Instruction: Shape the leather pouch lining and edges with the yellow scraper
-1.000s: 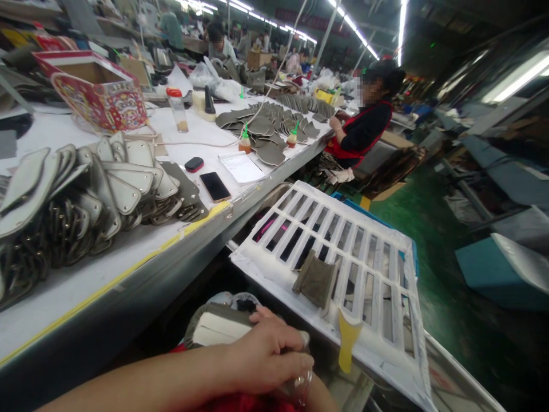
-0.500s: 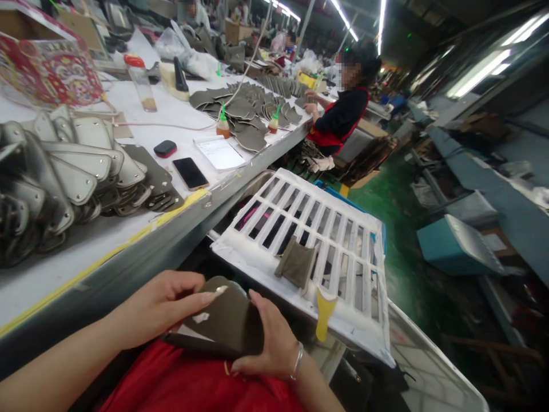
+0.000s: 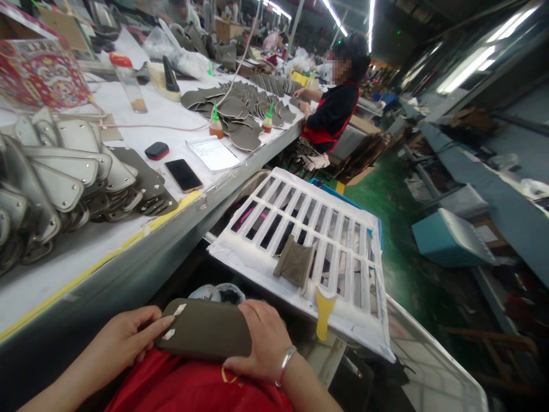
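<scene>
My left hand (image 3: 139,335) pinches the left end of an olive-brown panel (image 3: 208,331) with rounded corners, its thumb beside two small white patches. Gripping the right end is my right hand (image 3: 265,342), thumb along the near edge and fingers over the far one. The panel lies level just above a red apron (image 3: 189,386). A small folded olive piece (image 3: 295,262) and a yellow scraper-like tool (image 3: 325,315) rest on a white slatted rack (image 3: 240,264) to the right of my hands.
On the white table (image 3: 107,240) stand stacked grey-white panels (image 3: 64,183), a phone (image 3: 183,174), a notepad (image 3: 214,155) and small green-tipped bottles (image 3: 215,126). Farther along, a co-worker (image 3: 332,114) handles olive pieces. A teal bin (image 3: 448,237) stands at right.
The panel was tilted and bowed with its far edge raised; now it looks flatter and lower, its outline a long rounded shape. My left hand has moved left and down.
</scene>
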`<move>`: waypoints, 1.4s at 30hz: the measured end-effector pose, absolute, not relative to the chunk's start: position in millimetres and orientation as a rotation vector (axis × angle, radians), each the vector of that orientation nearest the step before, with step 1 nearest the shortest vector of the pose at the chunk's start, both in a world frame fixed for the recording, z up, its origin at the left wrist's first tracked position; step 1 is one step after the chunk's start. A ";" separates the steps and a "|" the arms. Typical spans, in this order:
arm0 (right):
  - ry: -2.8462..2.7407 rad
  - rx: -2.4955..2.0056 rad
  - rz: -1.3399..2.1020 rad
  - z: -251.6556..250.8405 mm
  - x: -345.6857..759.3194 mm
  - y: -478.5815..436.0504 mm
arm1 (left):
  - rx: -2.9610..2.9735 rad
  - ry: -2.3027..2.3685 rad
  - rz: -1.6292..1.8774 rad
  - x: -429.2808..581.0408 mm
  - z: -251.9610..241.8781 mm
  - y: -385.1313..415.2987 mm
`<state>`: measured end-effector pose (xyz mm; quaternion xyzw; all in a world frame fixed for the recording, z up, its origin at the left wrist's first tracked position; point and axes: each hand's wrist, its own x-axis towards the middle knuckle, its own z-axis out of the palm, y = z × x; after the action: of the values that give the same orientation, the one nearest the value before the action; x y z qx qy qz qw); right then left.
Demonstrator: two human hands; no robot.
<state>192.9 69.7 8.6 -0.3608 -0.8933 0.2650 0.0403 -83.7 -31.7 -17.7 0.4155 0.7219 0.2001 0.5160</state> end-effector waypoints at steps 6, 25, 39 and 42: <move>-2.805 -1.034 0.789 7.6 189.0 70.6 | 0.966 1.696 0.512 -83.2 -14.8 -27.5; -2.821 -1.065 0.772 10.7 172.8 69.4 | 1.065 1.744 0.544 -86.8 -15.8 -33.9; -2.817 -1.113 0.775 14.5 171.4 65.8 | 1.188 1.816 0.539 -88.1 -14.2 -30.9; -2.787 -1.157 0.767 14.0 172.2 61.3 | 1.181 1.805 0.532 -87.2 -13.8 -30.7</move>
<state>172.2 61.3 14.0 -0.3716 -0.8950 0.2465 0.0139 -87.2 -30.7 -13.8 0.4765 0.7280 0.2147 0.4437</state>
